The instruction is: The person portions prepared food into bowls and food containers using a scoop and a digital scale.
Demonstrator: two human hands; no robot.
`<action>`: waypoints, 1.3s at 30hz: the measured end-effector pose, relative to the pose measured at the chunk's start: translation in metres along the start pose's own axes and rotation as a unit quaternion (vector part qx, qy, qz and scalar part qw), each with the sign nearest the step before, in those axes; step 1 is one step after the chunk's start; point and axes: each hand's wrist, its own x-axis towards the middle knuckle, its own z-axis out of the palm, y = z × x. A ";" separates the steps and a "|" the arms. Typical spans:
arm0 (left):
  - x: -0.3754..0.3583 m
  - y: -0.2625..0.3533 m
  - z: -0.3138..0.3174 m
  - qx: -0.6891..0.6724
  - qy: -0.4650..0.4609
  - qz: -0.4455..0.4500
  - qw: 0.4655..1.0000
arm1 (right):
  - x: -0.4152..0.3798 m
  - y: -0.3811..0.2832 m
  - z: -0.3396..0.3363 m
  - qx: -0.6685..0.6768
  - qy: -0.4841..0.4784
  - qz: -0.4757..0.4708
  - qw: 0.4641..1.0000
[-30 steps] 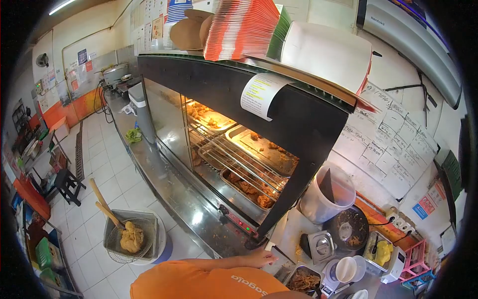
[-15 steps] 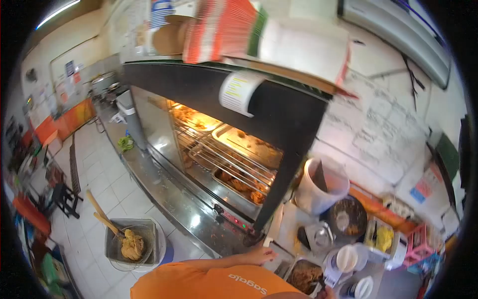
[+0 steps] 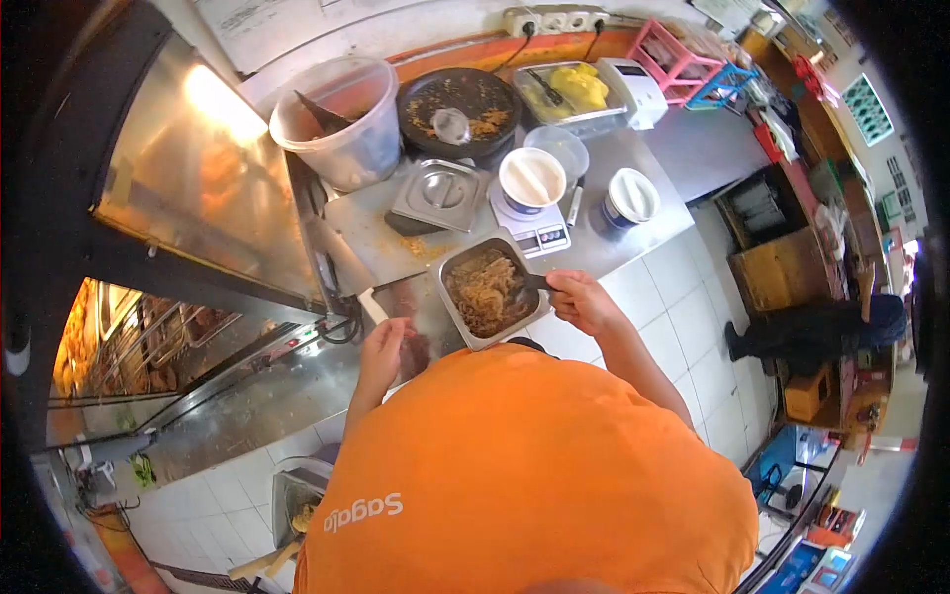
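Observation:
My right hand (image 3: 582,300) is closed around a black-handled utensil (image 3: 537,282). Its far end is buried in brown shredded food (image 3: 487,290), so I cannot make out its shape. The food fills much of a square metal pan (image 3: 442,308) in front of my body. On the pan's left, my left hand (image 3: 384,348) is loosely bent with nothing visible in it. Just beyond its fingertips is the white handle (image 3: 373,306) of what looks like a broad-bladed knife. A digital scale (image 3: 542,238) beyond the pan bears a white tub (image 3: 532,179).
A lidded metal container (image 3: 442,195), a large plastic bucket (image 3: 336,158) and a black stone mortar (image 3: 460,104) stand along the back. Another lidded tub (image 3: 630,198) is at the right. The heated cabinet (image 3: 198,178) fills the left. Someone in dark clothes (image 3: 821,332) is far right.
My view has swung right and down, from the heated cabinet to the counter with the pan and scale. The pan and both hands are now near the middle.

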 end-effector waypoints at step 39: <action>0.004 -0.001 -0.008 0.005 0.003 -0.016 1.000 | 0.101 -0.058 -0.040 -0.757 0.232 -0.325 0.517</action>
